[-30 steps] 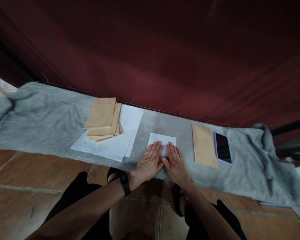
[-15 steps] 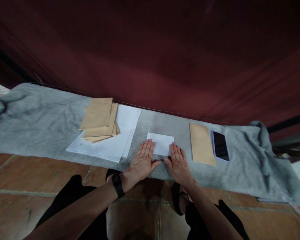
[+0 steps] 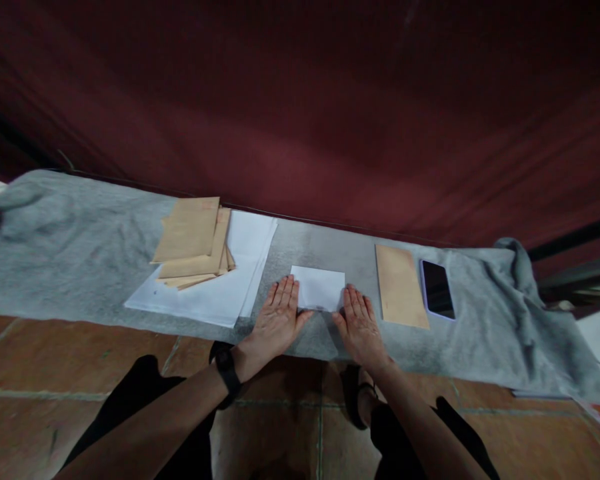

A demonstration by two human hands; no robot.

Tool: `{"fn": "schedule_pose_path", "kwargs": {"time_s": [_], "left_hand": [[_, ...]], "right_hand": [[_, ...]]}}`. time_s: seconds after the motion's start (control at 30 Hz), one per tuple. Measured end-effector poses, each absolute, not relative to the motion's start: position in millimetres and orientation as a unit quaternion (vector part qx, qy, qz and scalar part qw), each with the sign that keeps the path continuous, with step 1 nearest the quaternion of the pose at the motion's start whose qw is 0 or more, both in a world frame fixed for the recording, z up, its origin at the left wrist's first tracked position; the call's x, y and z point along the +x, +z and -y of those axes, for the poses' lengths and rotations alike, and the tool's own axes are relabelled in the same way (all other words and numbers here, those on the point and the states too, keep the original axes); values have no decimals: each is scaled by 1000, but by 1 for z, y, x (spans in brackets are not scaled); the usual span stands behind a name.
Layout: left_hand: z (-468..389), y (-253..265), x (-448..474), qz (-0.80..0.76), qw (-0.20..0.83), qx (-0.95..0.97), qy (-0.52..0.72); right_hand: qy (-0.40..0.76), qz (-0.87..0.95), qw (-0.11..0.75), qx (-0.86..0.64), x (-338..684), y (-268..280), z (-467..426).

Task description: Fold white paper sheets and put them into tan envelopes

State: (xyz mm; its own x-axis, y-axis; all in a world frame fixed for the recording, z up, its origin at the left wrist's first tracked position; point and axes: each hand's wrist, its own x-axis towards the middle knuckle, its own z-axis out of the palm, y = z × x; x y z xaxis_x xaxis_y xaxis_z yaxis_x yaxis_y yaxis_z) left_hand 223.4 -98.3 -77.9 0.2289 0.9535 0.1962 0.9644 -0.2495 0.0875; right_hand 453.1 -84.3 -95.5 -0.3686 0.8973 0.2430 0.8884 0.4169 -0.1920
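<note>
A small white folded-looking sheet of paper (image 3: 320,287) lies flat on the grey cloth between my hands. My left hand (image 3: 279,315) rests flat at its left edge, fingers stretched forward and thumb pointing inward. At the right edge lies my right hand (image 3: 359,327), also flat, its thumb apart from the fingers. To the left, a pile of brown envelopes (image 3: 187,230) sits on larger white sheets (image 3: 243,267). A single brown envelope (image 3: 403,287) lies to the right of my right hand.
A phone with a purple edge (image 3: 437,290) lies beyond the single envelope. Grey cloth (image 3: 80,247) covers the narrow bench, bunched up at both ends. Behind it rises a dark red surface (image 3: 300,133). Tiled floor (image 3: 265,440) shows below, with my legs and feet.
My left hand has slid left toward the small paper's left edge, and my right hand has moved slightly outward. More of the paper shows. The view has shifted slightly.
</note>
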Motion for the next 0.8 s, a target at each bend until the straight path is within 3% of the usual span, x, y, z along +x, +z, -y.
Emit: {"fn": "schedule_pose_path", "kwargs": {"time_s": [0.23, 0.43, 0.8], "left_hand": [[81, -67, 241, 591, 15, -797, -126], [65, -77, 257, 562, -14, -821, -103], [56, -78, 247, 599, -8, -796, -87]], "right_hand": [[73, 813, 197, -543, 435, -82, 68], [121, 817, 166, -539, 410, -75, 60], [46, 823, 125, -552, 408, -83, 53]]}}
